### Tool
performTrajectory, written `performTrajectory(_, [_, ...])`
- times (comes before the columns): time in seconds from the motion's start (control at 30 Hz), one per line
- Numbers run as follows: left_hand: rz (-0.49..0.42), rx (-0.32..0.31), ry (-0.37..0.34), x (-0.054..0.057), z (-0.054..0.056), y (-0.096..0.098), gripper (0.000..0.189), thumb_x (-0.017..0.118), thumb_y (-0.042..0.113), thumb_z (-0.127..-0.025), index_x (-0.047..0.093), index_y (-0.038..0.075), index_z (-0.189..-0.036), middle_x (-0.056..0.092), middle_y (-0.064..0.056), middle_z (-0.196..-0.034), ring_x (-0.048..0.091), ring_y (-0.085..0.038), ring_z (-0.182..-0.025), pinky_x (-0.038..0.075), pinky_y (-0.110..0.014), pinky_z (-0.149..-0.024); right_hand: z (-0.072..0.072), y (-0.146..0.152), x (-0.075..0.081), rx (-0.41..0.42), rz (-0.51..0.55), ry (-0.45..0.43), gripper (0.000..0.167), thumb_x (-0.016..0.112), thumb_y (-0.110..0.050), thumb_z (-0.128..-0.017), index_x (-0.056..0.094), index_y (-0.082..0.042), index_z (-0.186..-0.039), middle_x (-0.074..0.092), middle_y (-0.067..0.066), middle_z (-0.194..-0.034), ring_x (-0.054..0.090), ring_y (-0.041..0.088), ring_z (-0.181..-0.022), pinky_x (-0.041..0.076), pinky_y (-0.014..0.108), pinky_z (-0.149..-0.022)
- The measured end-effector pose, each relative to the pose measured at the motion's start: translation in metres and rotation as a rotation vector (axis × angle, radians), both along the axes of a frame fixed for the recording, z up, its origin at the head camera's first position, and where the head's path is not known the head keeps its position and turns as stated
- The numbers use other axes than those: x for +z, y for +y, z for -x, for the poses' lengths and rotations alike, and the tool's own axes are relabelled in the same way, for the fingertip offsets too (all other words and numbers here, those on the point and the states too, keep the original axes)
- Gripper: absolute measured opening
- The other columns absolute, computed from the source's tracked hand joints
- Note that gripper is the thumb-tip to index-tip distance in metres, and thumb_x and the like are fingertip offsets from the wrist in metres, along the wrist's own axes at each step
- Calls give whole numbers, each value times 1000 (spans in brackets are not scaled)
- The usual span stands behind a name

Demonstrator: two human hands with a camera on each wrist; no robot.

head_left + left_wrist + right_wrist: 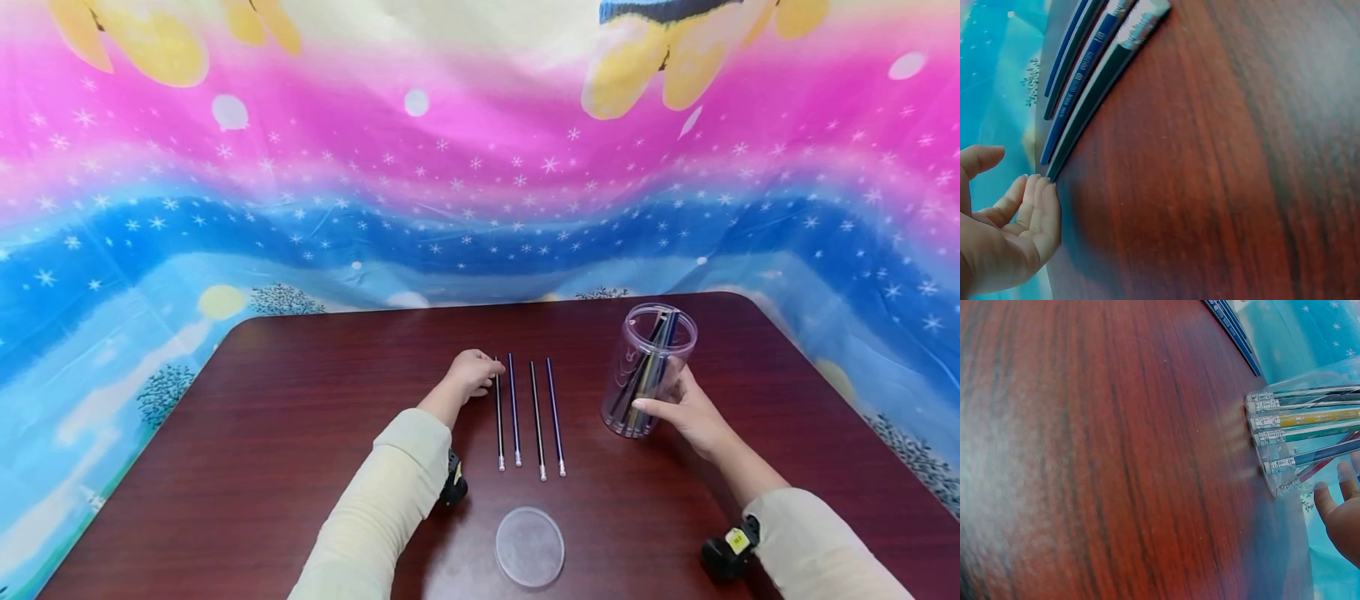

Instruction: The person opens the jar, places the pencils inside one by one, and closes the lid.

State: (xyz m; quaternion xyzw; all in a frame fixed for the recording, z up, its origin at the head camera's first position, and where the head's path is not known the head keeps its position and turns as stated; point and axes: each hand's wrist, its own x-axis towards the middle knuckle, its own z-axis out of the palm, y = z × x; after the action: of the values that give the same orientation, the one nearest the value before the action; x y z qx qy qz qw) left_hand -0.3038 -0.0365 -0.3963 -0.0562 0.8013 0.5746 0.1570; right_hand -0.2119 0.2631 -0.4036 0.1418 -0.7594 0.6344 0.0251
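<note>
Pencils with white eraser ends lie in a row at mid-table, dark and blue ones alternating. My left hand [474, 372] is at the far end of the leftmost dark pencil [499, 421]. In the left wrist view its fingertips come right at that pencil's tip [1054, 172], with the thumb held apart. A clear plastic jar [615, 392], lidless and holding several pencils, is gripped by my right hand [690, 412] from the right. The right wrist view shows those pencils eraser-down, among them a yellow pencil [1319, 417].
A round translucent lid [529, 547] lies flat near the front of the dark red wooden table [300, 433]. A colourful printed cloth [480, 167] hangs behind the table and along its sides.
</note>
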Motion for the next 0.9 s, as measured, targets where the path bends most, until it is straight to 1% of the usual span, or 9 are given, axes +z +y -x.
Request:
performTrajectory(0.1, [31,-8,-7,-4,0,-1,14,59,11,-78,47,5,-78,48,-6,-74,51,-21,-74,48,-35,-66,0,0,0,-10,-10,-5,68,59,-1,-79,20,-19,-132,44,-8,-112,47,2,-98,40,15,-77])
performTrajectory(0.23, [116,-3,16,-7,1,-1,20,60,12,-77,44,8,-66,48,-4,-67,52,-17,-67,49,-30,-59,1,-1,0,-22,-25,-13,68,59,-3,-80,20,-19,-133,43,-8,-113,46,1,-98,40,15,-77])
performTrajectory(0.3, [145,-6,24,-8,3,-1,23,61,11,-76,44,9,-61,49,-4,-64,53,-16,-63,49,-29,-55,0,0,0,-21,-27,-13,68,59,-3,-80,19,-19,-133,43,-8,-113,46,1,-98,40,15,-77])
performTrajectory(0.4, [184,-18,34,-9,6,0,22,61,10,-75,47,7,-59,50,-5,-58,54,-16,-56,49,-27,-52,0,0,1,-18,-25,-10,68,58,-3,-80,20,-19,-133,43,-7,-113,46,1,-98,41,15,-77])
performTrajectory(0.47, [216,-36,45,-8,7,1,17,62,10,-75,52,4,-62,50,-6,-58,54,-16,-54,49,-27,-50,0,0,3,-15,-28,-7,68,58,-2,-80,19,-20,-133,42,-8,-114,46,1,-99,40,15,-77])
performTrajectory(0.57, [295,-70,72,-6,8,3,18,62,14,-76,55,2,-64,49,-5,-55,54,-15,-49,49,-27,-49,0,0,4,-19,-36,-6,68,58,-2,-80,19,-20,-133,42,-7,-114,45,1,-99,40,15,-77])
performTrajectory(0.63, [358,-95,88,-6,9,4,24,63,18,-77,54,4,-60,47,-3,-51,54,-15,-47,48,-27,-49,0,1,4,-25,-48,-12,68,58,-2,-80,18,-20,-133,41,-7,-114,45,1,-99,41,15,-76])
performTrajectory(0.77, [472,-127,104,-7,9,6,37,63,25,-78,47,11,-49,42,0,-43,54,-15,-45,47,-25,-47,0,1,3,-31,-70,-25,69,58,-4,-81,16,-20,-134,41,-4,-114,46,1,-98,42,16,-76])
performTrajectory(0.9, [559,-135,118,-7,9,8,43,63,28,-78,42,14,-44,39,1,-39,56,-16,-45,44,-24,-44,0,2,0,-32,-79,-34,71,58,-6,-81,14,-20,-135,41,-4,-116,46,1,-98,42,16,-76])
